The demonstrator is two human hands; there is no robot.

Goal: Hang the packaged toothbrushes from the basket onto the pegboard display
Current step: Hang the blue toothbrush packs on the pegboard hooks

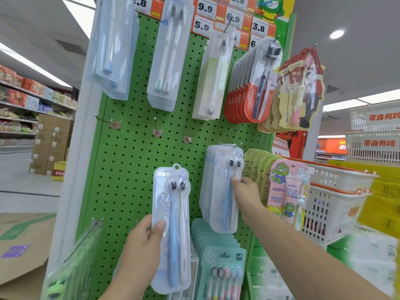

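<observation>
Left hand (141, 241) grips a clear toothbrush pack (171, 226) low on its edge, upright in front of the pegboard (129, 161). Right hand (245, 194) pinches the hung pack (223, 187) on its hook. Light, stiff, slick plastic imo, so hold the edges and guide the top hole.

Pegboard (134, 161) green, black hole grid. Held toothbrush pack (171, 226) centre frame clear, blue and white brushes. Colgate packs (249, 98) upper right red. Baskets (337, 204) right white, orange rims. Price tags (203, 9) top white-orange.
</observation>
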